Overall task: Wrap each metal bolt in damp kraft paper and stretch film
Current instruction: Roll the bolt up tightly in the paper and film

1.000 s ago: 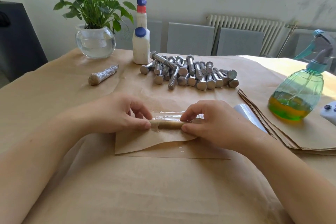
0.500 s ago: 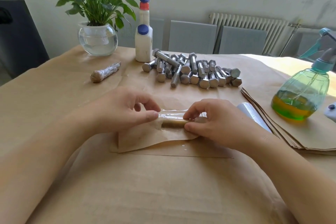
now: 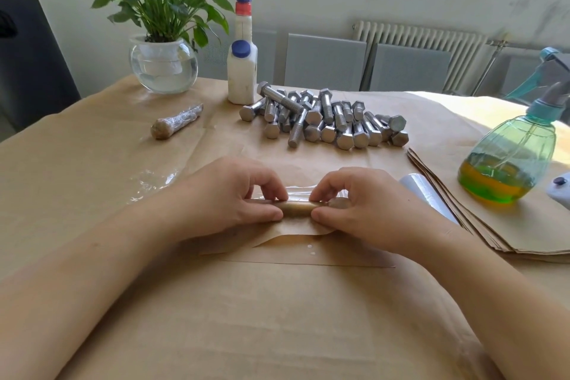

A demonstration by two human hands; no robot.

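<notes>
The left hand (image 3: 234,200) and right hand (image 3: 361,207) each pinched an end of the paper-wrapped bolt (image 3: 297,207), which lay on stretch film (image 3: 154,182) at the middle of the kraft-covered table (image 3: 262,318). Beyond it sat a pile of bare bolts (image 3: 324,120), with a finished wrapped bolt (image 3: 175,121), glue bottle (image 3: 242,71) and potted plant (image 3: 163,49) further left. To the right lay the film roll (image 3: 425,197), stacked kraft sheets (image 3: 493,225) and a spray bottle (image 3: 512,157).

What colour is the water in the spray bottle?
Green with an orange-yellow band, in the spray bottle, head view.
</notes>
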